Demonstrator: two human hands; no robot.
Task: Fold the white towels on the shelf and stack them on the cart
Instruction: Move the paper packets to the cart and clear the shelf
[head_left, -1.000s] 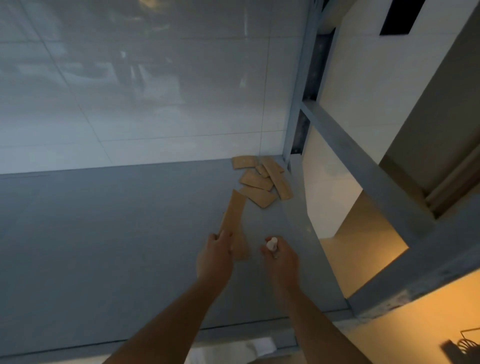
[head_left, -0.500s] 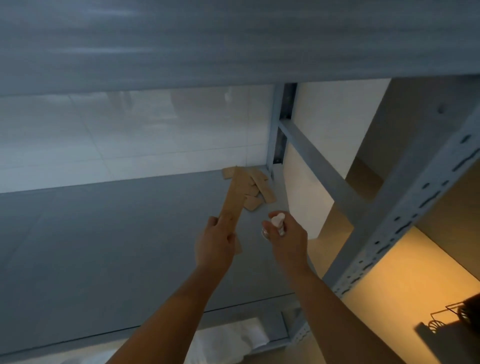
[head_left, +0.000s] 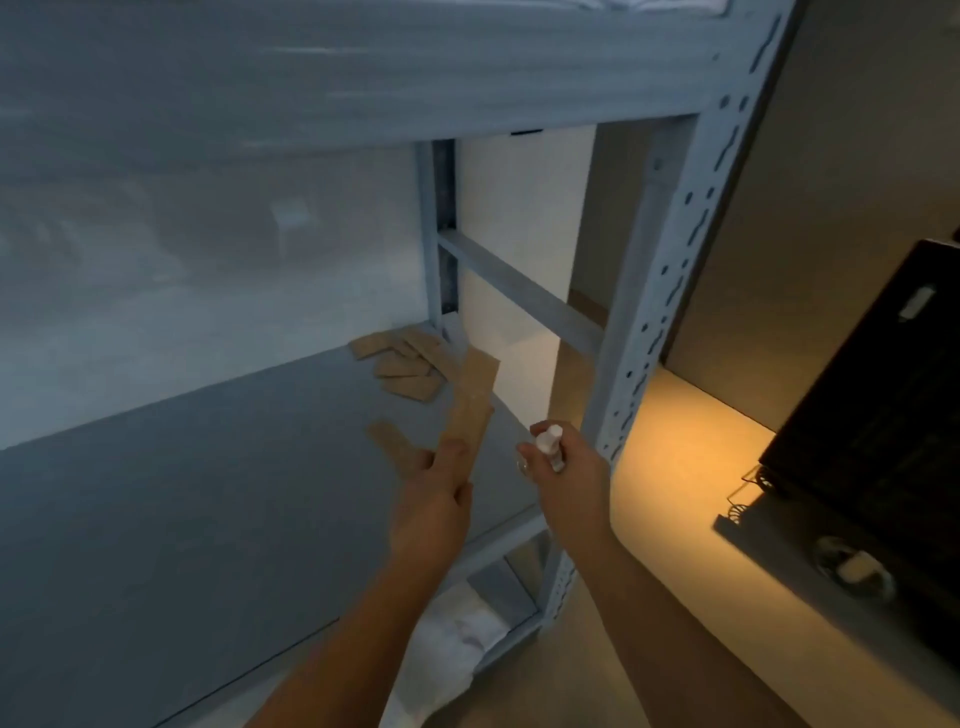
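My left hand (head_left: 434, 499) pinches a long tan paper strip (head_left: 470, 402) that stands upright over the grey shelf board (head_left: 182, 493). My right hand (head_left: 563, 470) grips a small white-capped bottle (head_left: 549, 441) near the shelf's right post (head_left: 660, 291). A white towel (head_left: 457, 629) lies on the shelf below, partly hidden by my left forearm. More white cloth (head_left: 670, 5) shows at the very top edge on the upper shelf.
A pile of several tan strips (head_left: 402, 364) lies in the back right corner of the shelf, and one more strip (head_left: 389, 447) lies nearer my left hand. A black cart (head_left: 883, 441) with a castor (head_left: 852, 566) stands at the right on the lit floor.
The camera has pulled back and tilted up, so the upper shelf and the cart now show. Both hands have drawn back from the corner pile, still holding the strip and the bottle.
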